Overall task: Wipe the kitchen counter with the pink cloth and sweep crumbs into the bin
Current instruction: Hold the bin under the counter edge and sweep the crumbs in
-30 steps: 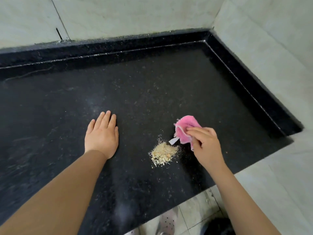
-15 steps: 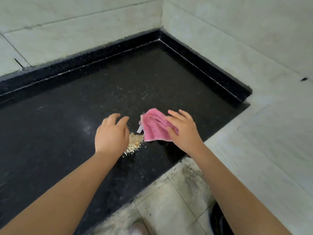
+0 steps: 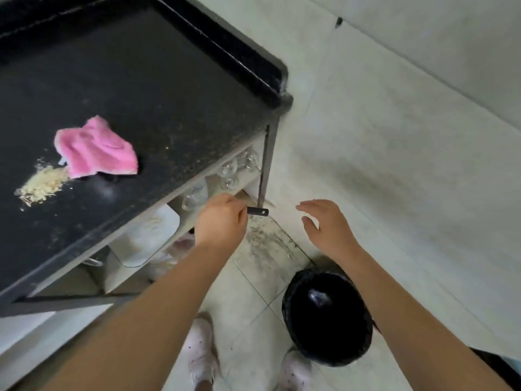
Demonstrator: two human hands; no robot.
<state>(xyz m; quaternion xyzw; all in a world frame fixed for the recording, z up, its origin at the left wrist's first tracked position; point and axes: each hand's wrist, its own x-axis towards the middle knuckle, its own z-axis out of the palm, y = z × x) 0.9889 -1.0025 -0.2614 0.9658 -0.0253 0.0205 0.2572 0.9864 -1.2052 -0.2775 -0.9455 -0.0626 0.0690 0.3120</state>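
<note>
Your left hand (image 3: 222, 218) pinches a dark handle (image 3: 258, 211); your right hand (image 3: 327, 225) hovers spread above the bin (image 3: 327, 317); pink cloth (image 3: 95, 149) lies on the bench (image 3: 169, 94).

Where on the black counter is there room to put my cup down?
The counter is bare from the pink cloth back to its raised rim and right to the corner. There is also a strip along the front edge. The left is crowded: the crumbs touch the cloth's lower left edge.

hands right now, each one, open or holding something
Left hand: fingers curled round a small dark handle, below the counter edge.
Right hand: open, fingers spread, holding nothing, above the floor near the bin.
</note>
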